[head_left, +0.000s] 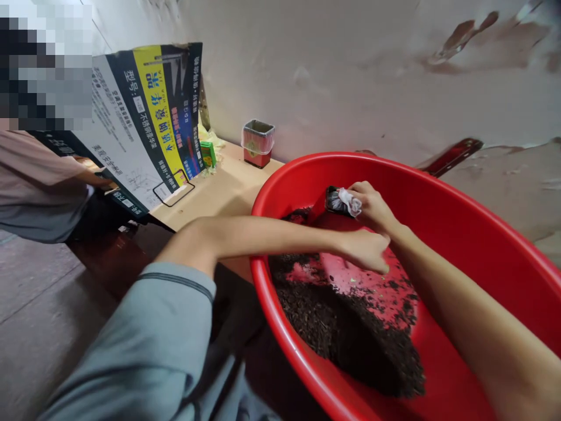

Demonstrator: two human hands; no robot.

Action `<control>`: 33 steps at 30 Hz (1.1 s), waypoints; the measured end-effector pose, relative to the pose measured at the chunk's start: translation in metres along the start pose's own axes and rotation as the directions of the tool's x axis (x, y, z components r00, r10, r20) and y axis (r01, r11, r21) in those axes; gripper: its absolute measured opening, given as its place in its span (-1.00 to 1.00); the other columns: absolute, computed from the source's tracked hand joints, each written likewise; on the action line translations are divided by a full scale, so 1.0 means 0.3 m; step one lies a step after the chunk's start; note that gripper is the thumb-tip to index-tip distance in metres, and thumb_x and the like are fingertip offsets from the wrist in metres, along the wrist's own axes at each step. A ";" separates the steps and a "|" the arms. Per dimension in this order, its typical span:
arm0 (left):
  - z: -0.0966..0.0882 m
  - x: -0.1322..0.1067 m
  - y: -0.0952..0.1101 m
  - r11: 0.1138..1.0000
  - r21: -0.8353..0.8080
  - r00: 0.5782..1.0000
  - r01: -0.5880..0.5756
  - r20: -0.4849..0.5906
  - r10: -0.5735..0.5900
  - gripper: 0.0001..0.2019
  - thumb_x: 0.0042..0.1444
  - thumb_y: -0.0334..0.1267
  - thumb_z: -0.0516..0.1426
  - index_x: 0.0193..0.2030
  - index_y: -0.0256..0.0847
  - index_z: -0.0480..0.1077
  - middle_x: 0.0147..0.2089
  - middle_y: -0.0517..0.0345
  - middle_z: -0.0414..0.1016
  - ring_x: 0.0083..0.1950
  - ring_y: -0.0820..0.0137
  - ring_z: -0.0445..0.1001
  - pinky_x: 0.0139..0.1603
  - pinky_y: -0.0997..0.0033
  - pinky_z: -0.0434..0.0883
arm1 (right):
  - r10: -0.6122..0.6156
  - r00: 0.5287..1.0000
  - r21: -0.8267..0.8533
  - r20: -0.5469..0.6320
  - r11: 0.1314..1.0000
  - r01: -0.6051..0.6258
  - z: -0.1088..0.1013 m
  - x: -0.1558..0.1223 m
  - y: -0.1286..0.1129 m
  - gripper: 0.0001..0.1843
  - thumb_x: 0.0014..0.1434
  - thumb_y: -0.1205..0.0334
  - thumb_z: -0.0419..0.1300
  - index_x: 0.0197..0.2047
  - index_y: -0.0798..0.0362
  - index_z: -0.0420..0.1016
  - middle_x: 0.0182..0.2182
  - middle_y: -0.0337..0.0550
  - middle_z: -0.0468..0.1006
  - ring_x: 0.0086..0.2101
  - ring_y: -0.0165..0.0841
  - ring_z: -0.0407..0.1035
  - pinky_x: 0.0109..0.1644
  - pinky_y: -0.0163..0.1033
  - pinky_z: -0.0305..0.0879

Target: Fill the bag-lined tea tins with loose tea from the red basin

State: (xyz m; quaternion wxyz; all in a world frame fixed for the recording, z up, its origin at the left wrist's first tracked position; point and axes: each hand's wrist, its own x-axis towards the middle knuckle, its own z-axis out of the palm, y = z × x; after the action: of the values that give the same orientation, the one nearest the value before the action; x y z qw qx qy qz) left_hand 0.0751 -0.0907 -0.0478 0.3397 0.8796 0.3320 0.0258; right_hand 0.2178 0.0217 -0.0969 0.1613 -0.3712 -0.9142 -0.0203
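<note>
A large red plastic tub (442, 193) fills the right half of the view, with dark, loose material like soil or tea leaves (315, 321) over part of its floor. My right hand (370, 204) grips a small dark box (332, 200) inside the tub; a whitish plastic bag (348, 202), bunched up, pokes out of its mouth. The box lies tilted on its side. Just below and nearer to me, my left hand (368, 250) reaches across with its fingers curled closed. Whatever those fingers may hold is hidden from view.
A small red box lined with a clear bag (258, 143) stands on the wooden table (228, 181) by the wall. Left of it are a printed cardboard panel (151, 117) and a green packet (207, 155). Another person (39, 181) is behind the panel.
</note>
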 end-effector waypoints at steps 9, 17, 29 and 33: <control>-0.337 -0.068 -0.351 0.846 0.444 0.931 0.296 -0.331 -0.152 -0.33 0.03 -0.40 0.27 0.34 -0.19 0.37 0.18 -0.09 0.56 0.19 0.14 0.50 0.13 0.22 0.44 | -0.521 0.783 -0.101 0.342 0.807 0.581 -0.099 0.069 -0.009 -0.49 0.45 0.23 -0.18 0.11 0.01 0.58 -0.25 -0.01 0.52 -0.14 -0.22 0.33 0.08 0.01 0.27; -0.284 0.125 -0.408 0.911 0.352 0.972 -0.217 0.166 0.167 -0.27 -0.33 -0.58 0.40 0.07 0.00 0.56 0.15 0.13 0.57 0.08 0.18 0.53 0.14 0.22 0.45 | -0.616 0.708 0.047 0.345 0.765 0.642 -0.137 0.088 -0.004 -0.56 0.44 0.24 -0.04 0.16 -0.29 0.56 -0.34 -0.18 0.48 -0.24 -0.34 0.35 0.03 -0.14 0.35; -0.050 -0.073 -0.236 0.852 0.454 0.942 0.260 -0.313 -0.120 -0.61 0.37 -0.18 0.07 0.11 -0.49 0.49 0.03 -0.37 0.58 0.02 0.04 0.59 -0.07 0.18 0.50 | -0.007 1.000 -0.120 0.026 0.993 0.010 -0.070 -0.124 -0.044 -0.54 0.33 0.18 0.01 0.17 -0.03 0.59 -0.33 -0.07 0.48 -0.42 -0.31 0.32 -0.36 -0.22 0.28; -0.048 -0.077 -0.167 0.882 0.400 0.953 0.249 -0.262 -0.150 -0.71 0.37 -0.34 0.04 0.01 -0.39 0.56 -0.04 -0.25 0.63 -0.02 0.10 0.62 -0.13 0.23 0.51 | 0.249 0.940 -0.019 -0.233 0.965 -0.261 -0.022 -0.173 -0.151 -0.61 0.34 0.12 0.02 -0.04 0.02 0.65 -0.20 0.04 0.54 -0.26 -0.18 0.47 -0.22 -0.14 0.44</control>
State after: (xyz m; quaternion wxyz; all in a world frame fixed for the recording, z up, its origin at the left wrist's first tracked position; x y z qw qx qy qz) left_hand 0.0250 -0.0688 -0.0634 0.0996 0.8848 0.4549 0.0157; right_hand 0.2236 -0.0470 -0.1031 0.2574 -0.4856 -0.8330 -0.0641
